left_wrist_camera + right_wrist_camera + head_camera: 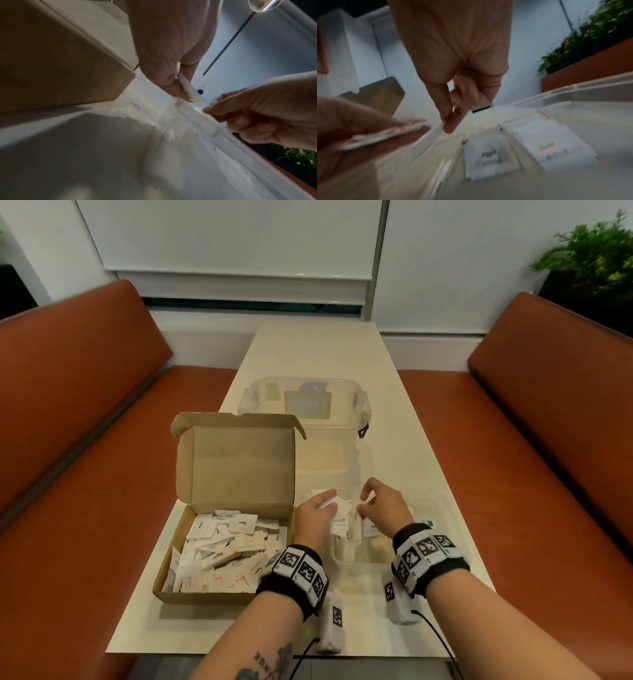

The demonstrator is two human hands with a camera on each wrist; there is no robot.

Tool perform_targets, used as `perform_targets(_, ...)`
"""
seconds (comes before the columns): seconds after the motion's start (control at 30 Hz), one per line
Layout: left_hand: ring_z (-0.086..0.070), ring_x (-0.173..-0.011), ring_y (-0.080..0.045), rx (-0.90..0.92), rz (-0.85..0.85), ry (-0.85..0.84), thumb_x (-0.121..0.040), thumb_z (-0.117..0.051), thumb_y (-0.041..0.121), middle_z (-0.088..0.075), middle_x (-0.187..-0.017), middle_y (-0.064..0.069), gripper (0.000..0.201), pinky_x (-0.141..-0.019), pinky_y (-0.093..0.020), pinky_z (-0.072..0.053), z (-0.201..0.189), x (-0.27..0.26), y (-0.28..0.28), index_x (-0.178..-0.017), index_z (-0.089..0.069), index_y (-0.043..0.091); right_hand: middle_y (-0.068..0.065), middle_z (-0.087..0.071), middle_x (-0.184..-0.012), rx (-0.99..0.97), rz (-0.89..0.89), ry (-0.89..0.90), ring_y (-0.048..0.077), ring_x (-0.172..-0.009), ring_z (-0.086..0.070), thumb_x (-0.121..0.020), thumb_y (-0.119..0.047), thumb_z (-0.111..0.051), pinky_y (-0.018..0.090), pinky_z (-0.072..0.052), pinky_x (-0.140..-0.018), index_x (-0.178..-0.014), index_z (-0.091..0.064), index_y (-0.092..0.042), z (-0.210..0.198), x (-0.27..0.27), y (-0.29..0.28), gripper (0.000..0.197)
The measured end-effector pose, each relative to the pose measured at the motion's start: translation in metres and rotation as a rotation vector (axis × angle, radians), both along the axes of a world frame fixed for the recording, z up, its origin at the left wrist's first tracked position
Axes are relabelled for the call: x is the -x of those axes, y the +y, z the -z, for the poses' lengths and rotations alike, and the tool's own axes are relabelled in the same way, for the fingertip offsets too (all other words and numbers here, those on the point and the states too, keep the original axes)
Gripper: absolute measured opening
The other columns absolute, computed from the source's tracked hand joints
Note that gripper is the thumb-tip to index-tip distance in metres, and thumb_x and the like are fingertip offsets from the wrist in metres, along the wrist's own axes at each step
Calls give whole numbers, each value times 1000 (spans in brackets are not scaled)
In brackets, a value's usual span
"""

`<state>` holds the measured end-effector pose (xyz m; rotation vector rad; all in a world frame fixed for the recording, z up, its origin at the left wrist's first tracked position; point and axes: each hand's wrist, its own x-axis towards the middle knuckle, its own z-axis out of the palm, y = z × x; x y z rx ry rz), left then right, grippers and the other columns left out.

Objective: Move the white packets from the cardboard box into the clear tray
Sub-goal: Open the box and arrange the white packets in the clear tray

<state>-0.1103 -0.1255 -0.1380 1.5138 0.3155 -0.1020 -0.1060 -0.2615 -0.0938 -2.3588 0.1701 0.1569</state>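
An open cardboard box [171, 583] at the table's left holds several white packets [219, 556]. To its right lies the clear tray [442, 503] with a few packets in it, two of them in the right wrist view [485, 155] [546, 143]. Both hands hover over the tray's left part. My left hand [325, 501] [185, 94] grips a small bunch of white packets [192, 92] [385, 135]. My right hand [363, 503] [448, 121] pinches the edge of one white packet [436, 130] between thumb and forefinger, close to the left hand's bunch.
A larger clear lidded container [363, 405] stands behind the tray and box. The box lid [239, 460] stands upright. Orange bench seats [85, 440] flank the narrow cream table [315, 350]. A green plant [589, 254] sits at the far right.
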Motion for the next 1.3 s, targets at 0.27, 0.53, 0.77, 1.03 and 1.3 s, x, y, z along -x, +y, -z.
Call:
perform_targets(0.27, -61, -90, -10, -22, 13, -2, -90, -56, 1, -64, -101, 6, 34, -79, -18, -47, 4, -3, 0, -118, -65, 17, 9, -68, -98, 369, -228, 24, 27, -93, -62, -88, -10, -50, 29, -44, -72, -97, -66, -10, 14, -6, 19, 18)
perform_targets(0.53, -58, -85, -2, -44, 39, -4, -90, -56, -1, -60, -106, 3, 35, -69, -4, -41, 4, -6, 2, -121, -63, 12, 8, -67, -99, 581, -302, 30, 26, -93, -62, -90, -14, -47, 32, -47, -75, -97, -65, -10, 19, -8, 23, 20)
perform_targets(0.77, -55, -98, -8, -63, 45, -7, -91, -56, 1, -59, -109, 4, 35, -88, -18, -39, 5, -7, 2, -121, -64, 15, 8, -64, -105, 729, -411, 44, 26, -110, -47, -89, -13, -49, 32, -45, -81, -104, -62, -10, 18, -7, 23, 20)
perform_targets(1.03, -57, -96, -6, -94, 56, -24, -91, -56, 3, -61, -110, 6, 34, -75, -6, -41, 6, -6, 4, -121, -64, 17, 3, -46, -122, 684, -361, 24, 26, -120, -34, -82, -36, -67, 31, -43, -94, -118, -62, -31, 16, -5, 12, 37)
perform_targets(1.3, -63, -91, -10, -19, 26, -8, -90, -58, 3, -66, -103, 5, 32, -81, -22, -51, 7, -4, 3, -112, -67, 24, 5, -41, -125, 732, -312, -27, 27, -119, -34, -81, -32, -67, 34, -46, -90, -115, -63, -22, 24, 4, 14, 35)
